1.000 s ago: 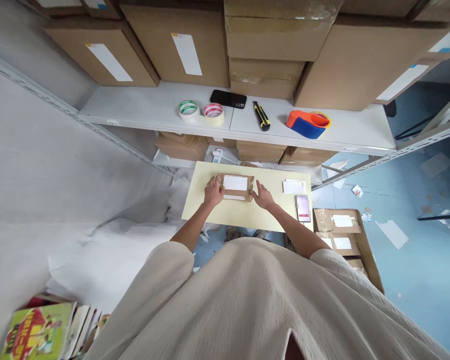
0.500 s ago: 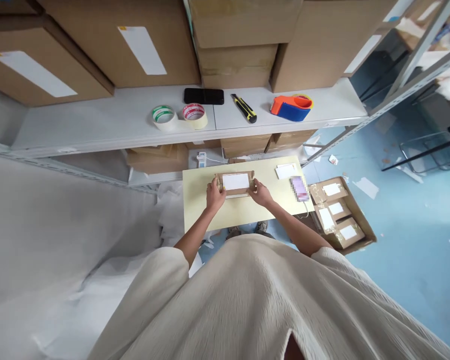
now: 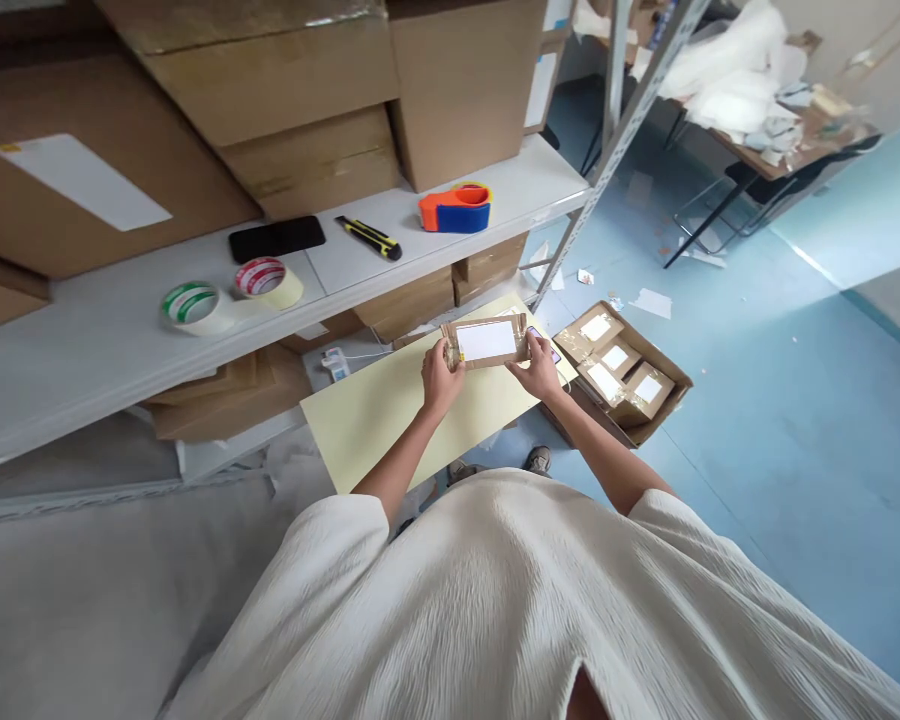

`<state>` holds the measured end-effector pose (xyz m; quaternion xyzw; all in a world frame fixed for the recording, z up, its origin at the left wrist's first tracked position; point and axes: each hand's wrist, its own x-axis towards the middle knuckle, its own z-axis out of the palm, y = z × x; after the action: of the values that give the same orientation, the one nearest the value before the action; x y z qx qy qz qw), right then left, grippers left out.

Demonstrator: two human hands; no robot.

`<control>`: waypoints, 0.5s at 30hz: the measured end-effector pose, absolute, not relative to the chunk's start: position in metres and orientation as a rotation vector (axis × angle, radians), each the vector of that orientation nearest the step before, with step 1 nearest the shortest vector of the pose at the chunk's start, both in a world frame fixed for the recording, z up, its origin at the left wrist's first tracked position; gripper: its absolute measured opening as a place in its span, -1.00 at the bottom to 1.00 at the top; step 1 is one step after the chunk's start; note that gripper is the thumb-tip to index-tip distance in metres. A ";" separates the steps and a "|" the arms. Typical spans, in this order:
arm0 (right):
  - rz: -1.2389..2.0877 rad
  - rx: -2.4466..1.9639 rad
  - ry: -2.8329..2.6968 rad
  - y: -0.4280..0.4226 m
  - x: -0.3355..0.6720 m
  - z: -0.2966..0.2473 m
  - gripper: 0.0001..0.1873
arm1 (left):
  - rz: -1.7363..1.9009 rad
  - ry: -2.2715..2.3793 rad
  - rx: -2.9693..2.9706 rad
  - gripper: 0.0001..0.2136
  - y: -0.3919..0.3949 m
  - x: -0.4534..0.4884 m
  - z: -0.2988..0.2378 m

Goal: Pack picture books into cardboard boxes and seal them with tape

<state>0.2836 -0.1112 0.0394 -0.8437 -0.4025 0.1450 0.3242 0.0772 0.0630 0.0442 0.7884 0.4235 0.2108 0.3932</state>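
Between my two hands is a small cardboard box [image 3: 487, 341] with a white label on top and clear tape at its ends. My left hand [image 3: 441, 380] grips its left end, and my right hand [image 3: 538, 368] grips its right end. The box is held above a pale yellow table [image 3: 390, 410]. Partly hidden behind my right hand, a phone [image 3: 555, 352] lies on the table. To the right, a large open carton [image 3: 649, 425] on the floor holds several labelled small boxes [image 3: 604, 380].
A grey shelf [image 3: 120, 335] spans the front, carrying two tape rolls [image 3: 195, 305], a black phone [image 3: 277, 238], a yellow-black box cutter [image 3: 371, 238] and an orange-blue tape dispenser [image 3: 457, 210]. Large cartons [image 3: 307, 90] stand behind them. Another table [image 3: 795, 140] at the far right bears white packing material.
My view has turned to the right, toward the open carton. The labelled box has been lifted off the table and carried rightward, with both hands still on it.
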 end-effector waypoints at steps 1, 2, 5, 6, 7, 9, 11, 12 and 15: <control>0.360 -2.220 -1.032 -0.122 0.291 0.040 0.06 | 0.525 1.048 2.012 -0.31 0.058 0.089 0.046; 0.343 -2.224 -1.007 -0.133 0.299 0.040 0.06 | 0.514 1.020 2.022 -0.30 0.052 0.102 0.048; 0.307 -2.228 -0.931 -0.168 0.324 0.039 0.07 | 0.483 0.927 2.039 -0.28 0.032 0.142 0.050; 0.297 -2.231 -0.904 -0.181 0.334 0.039 0.07 | 0.474 0.898 2.043 -0.28 0.024 0.156 0.050; 0.286 -2.235 -0.877 -0.194 0.344 0.038 0.07 | 0.468 0.871 2.046 -0.27 0.016 0.170 0.050; 0.268 -2.242 -0.823 -0.219 0.365 0.038 0.08 | 0.452 0.815 2.053 -0.27 -0.002 0.200 0.050; 0.259 -2.248 -0.774 -0.244 0.389 0.037 0.08 | 0.429 0.757 2.059 -0.25 -0.020 0.230 0.049; 0.258 -2.251 -0.755 -0.255 0.402 0.036 0.08 | 0.416 0.726 2.062 -0.25 -0.029 0.245 0.049; 0.244 -2.257 -0.708 -0.289 0.442 0.032 0.06 | 0.398 0.643 2.077 -0.24 -0.055 0.290 0.045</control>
<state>0.4416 -0.2886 0.0316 -0.8808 -0.2763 0.0953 0.3724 0.2900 -0.0554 0.0453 0.8395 0.2601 0.1610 0.4491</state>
